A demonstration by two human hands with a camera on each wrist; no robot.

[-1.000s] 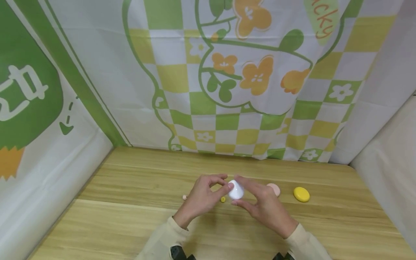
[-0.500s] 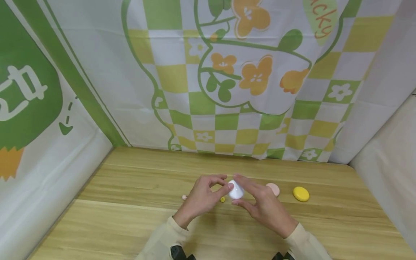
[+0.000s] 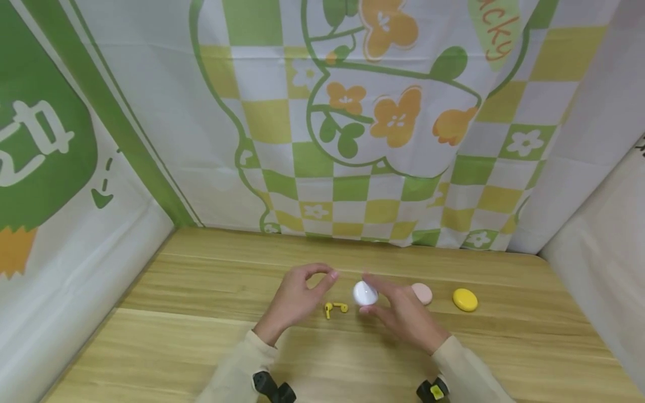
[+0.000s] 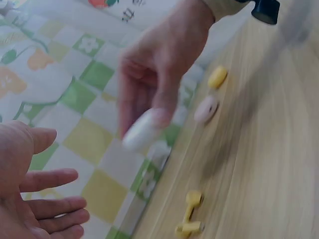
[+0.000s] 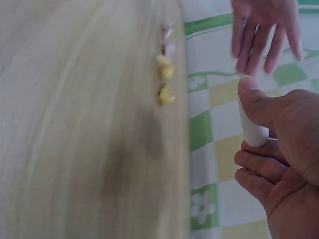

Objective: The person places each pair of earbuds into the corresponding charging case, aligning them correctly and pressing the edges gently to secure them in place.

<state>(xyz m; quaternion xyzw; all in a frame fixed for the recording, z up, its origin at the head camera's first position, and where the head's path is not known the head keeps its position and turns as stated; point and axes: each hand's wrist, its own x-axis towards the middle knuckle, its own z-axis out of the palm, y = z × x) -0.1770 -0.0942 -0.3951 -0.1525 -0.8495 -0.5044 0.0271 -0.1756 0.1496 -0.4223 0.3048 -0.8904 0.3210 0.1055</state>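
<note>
My right hand [image 3: 410, 316] pinches a smooth white rounded case, like an earbud charging case [image 3: 364, 294], between thumb and fingers above the table. Its thumb lies over one face of the case [image 5: 253, 127] in the right wrist view. To the left, apart from the case, is my left hand [image 3: 297, 294], with nothing in its loosely bent fingers. In the left wrist view the fingers of that left hand [image 4: 35, 194] are spread. Two yellow earbuds [image 3: 329, 309] lie on the table between the hands. Small pinkish pieces [image 5: 168, 37] lie beyond them in the right wrist view.
A pink round case [image 3: 422, 293] lies just beyond the right hand, and a yellow oval case [image 3: 465, 300] farther right. The wooden table [image 3: 201, 341] meets a printed cloth backdrop [image 3: 368, 212] at the back. Wrist cameras [image 3: 274, 387] sit on both sleeves.
My left hand has come away from the white case and moved left, bringing the second yellow earbud into view. The right hand still holds the case, which has tilted slightly.
</note>
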